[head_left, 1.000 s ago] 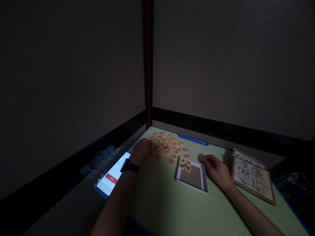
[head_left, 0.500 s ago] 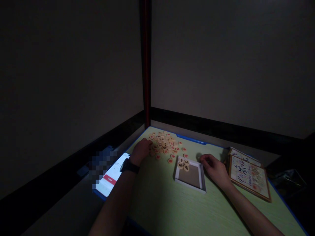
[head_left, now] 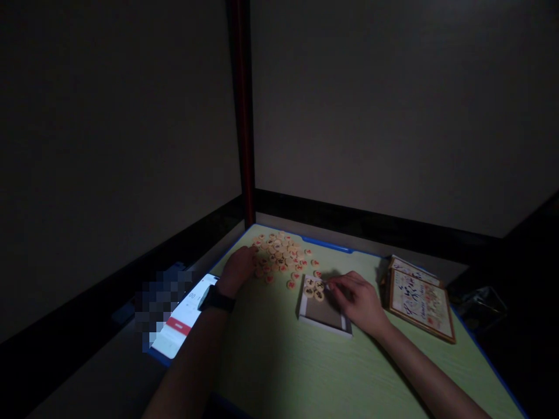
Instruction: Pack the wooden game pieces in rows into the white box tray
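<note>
A loose pile of round wooden Chinese chess pieces (head_left: pixel 279 250), marked in red and black, lies at the far left of the green table. My left hand (head_left: pixel 238 269), a watch on its wrist, has its curled fingers at the pile's left edge; what they grip is hidden. A shallow white-rimmed tray (head_left: pixel 325 327) with a brown bottom stands in front of the pile. Several black-marked chess pieces (head_left: pixel 314 288) lie flat together in its far left corner. Over the tray's right side, my right hand (head_left: pixel 356 299) pinches its fingers beside these pieces; anything between them is too small to make out.
A framed box with Chinese lettering (head_left: pixel 421 305) lies on the right of the table (head_left: pixel 279 361). To the left, a lit phone (head_left: pixel 187 320) rests by the table edge. Dark-banded walls (head_left: pixel 371 215) meet in a corner behind the table.
My right hand has moved left from beside the tray to above its far right part, near the pieces. My left hand stays at the pile. The whole view has shifted slightly.
</note>
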Motion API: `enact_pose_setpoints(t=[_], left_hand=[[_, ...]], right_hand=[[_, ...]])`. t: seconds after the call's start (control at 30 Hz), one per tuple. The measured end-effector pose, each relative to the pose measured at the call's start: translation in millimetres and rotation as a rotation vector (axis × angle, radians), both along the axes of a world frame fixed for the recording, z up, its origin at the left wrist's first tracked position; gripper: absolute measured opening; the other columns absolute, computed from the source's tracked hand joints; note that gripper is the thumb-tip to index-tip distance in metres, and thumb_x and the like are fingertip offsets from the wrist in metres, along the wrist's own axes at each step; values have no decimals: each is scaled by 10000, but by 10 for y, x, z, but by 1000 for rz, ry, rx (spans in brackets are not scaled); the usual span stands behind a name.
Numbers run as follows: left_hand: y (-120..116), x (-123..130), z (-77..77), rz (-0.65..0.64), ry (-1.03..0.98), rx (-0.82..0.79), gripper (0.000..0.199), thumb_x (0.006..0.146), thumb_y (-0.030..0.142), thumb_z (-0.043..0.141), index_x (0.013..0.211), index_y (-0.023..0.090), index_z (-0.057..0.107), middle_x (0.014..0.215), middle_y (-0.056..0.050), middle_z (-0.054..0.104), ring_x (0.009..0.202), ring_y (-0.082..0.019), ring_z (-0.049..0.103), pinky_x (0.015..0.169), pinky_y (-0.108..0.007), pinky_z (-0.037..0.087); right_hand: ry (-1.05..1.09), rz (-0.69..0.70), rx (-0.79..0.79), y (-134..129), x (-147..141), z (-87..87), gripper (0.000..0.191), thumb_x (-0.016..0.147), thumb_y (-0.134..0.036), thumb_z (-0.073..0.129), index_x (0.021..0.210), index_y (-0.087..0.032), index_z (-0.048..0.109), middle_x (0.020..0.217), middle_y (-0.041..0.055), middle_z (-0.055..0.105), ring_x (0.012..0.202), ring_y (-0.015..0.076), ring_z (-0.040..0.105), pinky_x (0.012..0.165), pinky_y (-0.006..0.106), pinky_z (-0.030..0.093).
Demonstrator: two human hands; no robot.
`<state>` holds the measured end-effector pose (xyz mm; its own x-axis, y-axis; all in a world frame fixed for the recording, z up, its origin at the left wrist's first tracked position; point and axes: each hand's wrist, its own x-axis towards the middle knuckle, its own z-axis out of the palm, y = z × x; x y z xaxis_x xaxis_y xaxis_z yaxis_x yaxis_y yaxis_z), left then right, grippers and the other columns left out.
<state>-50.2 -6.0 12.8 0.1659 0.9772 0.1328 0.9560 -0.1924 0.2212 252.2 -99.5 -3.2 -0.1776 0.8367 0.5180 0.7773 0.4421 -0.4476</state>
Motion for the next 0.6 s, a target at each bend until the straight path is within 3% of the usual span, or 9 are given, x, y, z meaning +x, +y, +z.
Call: enact_pose_setpoints(t=[0.13,0.33,0.47,0.6], left_hand=[[-49,55,65,26,-26,70,355,951,156,441,1216,188,675,1156,-99,682,1059,-196,628,934,-287,470],[-78,144,92,-88,49,29,249,913,203,514,1017,178,738,1036,-112,725,1043,-240,615,920,-330,478],[-77,155,81,-91,68,-6,237,912,210,507,953,198,740,977,-93,738,1002,-232,623,882,-327,484],[-65,141,50,-102,70,10,248,925,237,500,946,179,740,1006,-112,734,1021,-249,616,895,-350,480]], right_hand=[[15,-22,2,-21,21,21,276,921,-354,515,882,-217,751,785,68,726,760,219,645,723,341,521],[-43,37,13,23,-128,158,285,940,-322,492,959,-218,757,835,71,748,796,212,666,748,327,525],[-135,81,-57,285,-379,257,265,899,-216,515,1017,-219,752,963,69,771,880,215,679,820,331,523],[-250,210,-158,646,-685,315,331,833,-97,544,1062,-215,751,1112,61,757,1017,214,672,932,323,495]])
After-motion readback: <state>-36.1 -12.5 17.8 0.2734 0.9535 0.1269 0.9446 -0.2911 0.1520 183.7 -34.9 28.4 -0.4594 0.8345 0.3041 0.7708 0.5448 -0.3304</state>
